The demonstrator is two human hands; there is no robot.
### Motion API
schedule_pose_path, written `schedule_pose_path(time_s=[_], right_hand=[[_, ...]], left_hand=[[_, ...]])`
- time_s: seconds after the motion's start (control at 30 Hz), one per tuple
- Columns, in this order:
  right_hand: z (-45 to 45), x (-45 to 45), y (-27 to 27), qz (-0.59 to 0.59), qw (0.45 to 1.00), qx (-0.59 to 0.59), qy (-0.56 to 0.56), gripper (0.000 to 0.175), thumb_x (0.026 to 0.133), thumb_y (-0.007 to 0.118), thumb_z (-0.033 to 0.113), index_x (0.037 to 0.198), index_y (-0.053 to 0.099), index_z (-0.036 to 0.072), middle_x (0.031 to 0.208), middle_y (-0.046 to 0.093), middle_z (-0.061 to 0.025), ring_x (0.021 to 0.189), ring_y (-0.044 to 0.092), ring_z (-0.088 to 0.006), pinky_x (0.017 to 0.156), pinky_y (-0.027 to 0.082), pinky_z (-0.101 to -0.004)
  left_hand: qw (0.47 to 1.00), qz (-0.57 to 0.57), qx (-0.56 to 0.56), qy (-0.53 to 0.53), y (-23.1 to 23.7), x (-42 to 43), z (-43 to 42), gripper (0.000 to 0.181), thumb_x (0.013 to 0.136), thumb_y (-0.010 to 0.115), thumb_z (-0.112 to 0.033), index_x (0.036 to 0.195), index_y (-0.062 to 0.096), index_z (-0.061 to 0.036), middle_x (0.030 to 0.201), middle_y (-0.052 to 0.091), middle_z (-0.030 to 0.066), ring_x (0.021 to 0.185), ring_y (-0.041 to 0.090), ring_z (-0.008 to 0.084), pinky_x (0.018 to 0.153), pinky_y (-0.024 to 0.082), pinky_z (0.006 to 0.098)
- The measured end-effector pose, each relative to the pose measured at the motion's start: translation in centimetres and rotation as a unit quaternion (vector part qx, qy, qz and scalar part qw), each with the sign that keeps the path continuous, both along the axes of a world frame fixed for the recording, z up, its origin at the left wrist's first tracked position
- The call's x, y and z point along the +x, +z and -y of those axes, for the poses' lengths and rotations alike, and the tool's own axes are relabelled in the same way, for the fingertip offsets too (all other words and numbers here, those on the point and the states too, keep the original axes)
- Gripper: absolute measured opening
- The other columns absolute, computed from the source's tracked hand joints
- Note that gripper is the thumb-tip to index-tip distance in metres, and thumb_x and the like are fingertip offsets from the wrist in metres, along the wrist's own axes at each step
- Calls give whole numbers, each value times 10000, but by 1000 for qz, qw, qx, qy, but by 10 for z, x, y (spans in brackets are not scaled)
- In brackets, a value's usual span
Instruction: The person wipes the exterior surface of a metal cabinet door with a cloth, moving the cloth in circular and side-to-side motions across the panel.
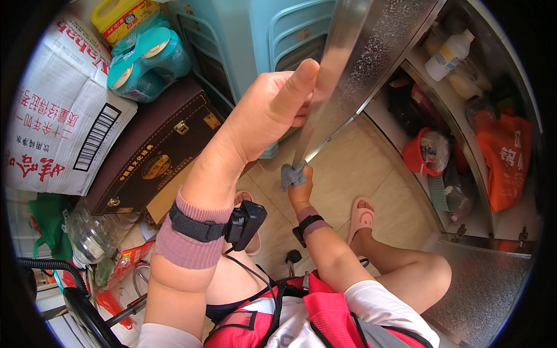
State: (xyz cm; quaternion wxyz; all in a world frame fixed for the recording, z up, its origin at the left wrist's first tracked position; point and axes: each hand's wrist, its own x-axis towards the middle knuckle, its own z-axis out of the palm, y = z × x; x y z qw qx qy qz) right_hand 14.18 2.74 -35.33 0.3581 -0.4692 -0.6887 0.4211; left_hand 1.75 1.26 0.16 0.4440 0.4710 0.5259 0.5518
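My left hand [287, 93] grips the edge of a cabinet door [374, 56] with a textured glass-like panel and a shiny metal frame; its thumb lies on the near side and its other fingers are partly hidden behind the edge. Lower down, my right hand [302, 187] holds a grey-blue cloth [293, 175] against the bottom end of the same frame. The cloth is bunched up, and the fingers behind it are partly hidden. Both forearms wear a mauve knitted band with a black strap.
Open cabinet shelves at right hold a white bottle [449, 55], a red bucket [415, 152] and an orange bag [504, 161]. Light blue plastic stools [256, 30] stand behind the left hand. At left are a dark brown case [152, 148] and a white carton [65, 108].
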Motion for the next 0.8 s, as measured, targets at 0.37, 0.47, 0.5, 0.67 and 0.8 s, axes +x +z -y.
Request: schedule_pose_path(time_s=[0.37,0.47,0.5,0.67,0.8], right_hand=[[-1,1,-19,-48,992,-120,16,325,824,626,74,1140,551,81,1057,652,-131,983,624,-290,850,484,-347],[-8,4,-16,78,986,-142,33,350,811,627,78,1150,541,65,1034,666,-146,965,637,-287,842,490,-350],[-13,6,-23,72,988,-132,21,350,811,627,78,1150,541,65,1034,666,-146,965,637,-287,842,490,-350],[-33,8,38,-24,950,-294,102,371,805,622,102,1154,535,12,1030,657,-144,942,640,-237,815,502,-332],[-55,18,167,-50,939,-249,231,332,784,662,150,1076,581,15,958,648,-80,876,603,-158,782,494,-301]], left_hand=[[999,14,-7,33,2,5,5,800,856,351,-760,1171,572,-59,964,671,49,870,620,110,829,481,274],[999,16,-13,38,1,3,8,767,866,363,-744,1176,566,-72,960,667,42,867,617,104,825,477,271],[1000,11,-2,26,4,5,8,767,866,363,-744,1176,566,-72,960,667,42,867,617,104,825,477,271],[999,20,-13,33,-7,-2,6,744,873,365,-734,1185,558,-87,971,652,14,858,597,87,803,464,261],[997,44,-3,62,0,0,10,721,894,364,-707,1170,565,-73,998,656,20,873,617,110,816,468,281]])
